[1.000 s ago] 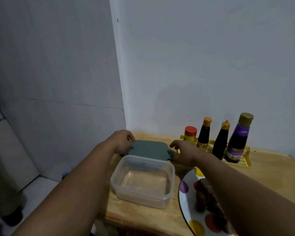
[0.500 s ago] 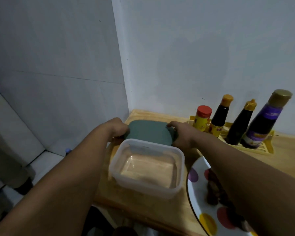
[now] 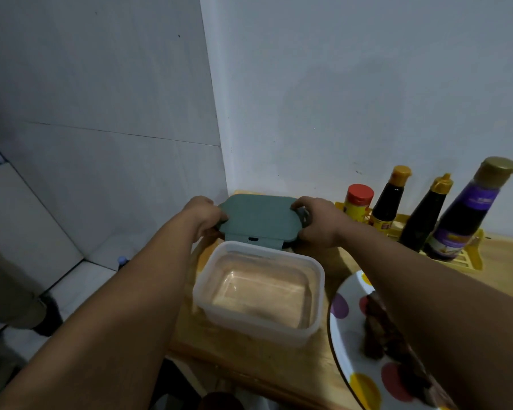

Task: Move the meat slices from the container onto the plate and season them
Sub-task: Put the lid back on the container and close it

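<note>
A clear plastic container (image 3: 259, 291) stands on the wooden table with no meat visible in it. Behind it is its green lid (image 3: 259, 217), tilted up off the table. My left hand (image 3: 203, 214) grips the lid's left end and my right hand (image 3: 317, 221) grips its right end. At the lower right a white plate with coloured dots (image 3: 348, 344) carries dark meat slices (image 3: 375, 329), partly hidden under my right forearm.
A yellow rack (image 3: 468, 257) at the back right holds a red-capped spice jar (image 3: 358, 202) and three dark sauce bottles (image 3: 390, 199). The table (image 3: 504, 276) sits in a wall corner; its left edge drops to a tiled floor.
Both hands closed on the green lid's ends and raised it from the table behind the container. The camera has moved closer and tilted down.
</note>
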A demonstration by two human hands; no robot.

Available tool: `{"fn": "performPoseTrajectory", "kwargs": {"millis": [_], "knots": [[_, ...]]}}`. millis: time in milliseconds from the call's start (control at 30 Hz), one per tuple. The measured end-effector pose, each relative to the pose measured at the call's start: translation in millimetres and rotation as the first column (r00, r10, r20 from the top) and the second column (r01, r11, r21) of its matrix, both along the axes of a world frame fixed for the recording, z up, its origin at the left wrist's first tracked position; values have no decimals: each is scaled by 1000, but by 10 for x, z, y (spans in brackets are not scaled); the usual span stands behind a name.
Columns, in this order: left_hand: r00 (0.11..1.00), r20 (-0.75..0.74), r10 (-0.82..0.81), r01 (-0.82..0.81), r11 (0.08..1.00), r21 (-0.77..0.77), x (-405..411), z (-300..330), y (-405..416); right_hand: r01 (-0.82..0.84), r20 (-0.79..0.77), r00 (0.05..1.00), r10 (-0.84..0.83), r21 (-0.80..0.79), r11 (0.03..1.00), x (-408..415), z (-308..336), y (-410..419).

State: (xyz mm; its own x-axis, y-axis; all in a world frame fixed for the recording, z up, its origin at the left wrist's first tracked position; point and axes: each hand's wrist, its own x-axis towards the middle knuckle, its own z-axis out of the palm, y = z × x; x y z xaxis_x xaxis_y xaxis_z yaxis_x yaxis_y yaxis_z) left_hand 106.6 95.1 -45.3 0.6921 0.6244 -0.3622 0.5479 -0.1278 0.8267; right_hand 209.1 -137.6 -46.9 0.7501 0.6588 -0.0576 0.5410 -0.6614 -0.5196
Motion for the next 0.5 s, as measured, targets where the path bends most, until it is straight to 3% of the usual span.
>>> {"fn": "performPoseTrajectory", "kwargs": {"millis": [200, 500], "knots": [[979, 191, 65, -49, 995, -90, -54, 368, 52, 31, 45, 998, -38, 135, 990, -63, 296, -21], [959, 278, 45, -39, 999, -28, -419, 783, -37, -3, 90, 996, -17, 215, 977, -436, 650, -177]]}}
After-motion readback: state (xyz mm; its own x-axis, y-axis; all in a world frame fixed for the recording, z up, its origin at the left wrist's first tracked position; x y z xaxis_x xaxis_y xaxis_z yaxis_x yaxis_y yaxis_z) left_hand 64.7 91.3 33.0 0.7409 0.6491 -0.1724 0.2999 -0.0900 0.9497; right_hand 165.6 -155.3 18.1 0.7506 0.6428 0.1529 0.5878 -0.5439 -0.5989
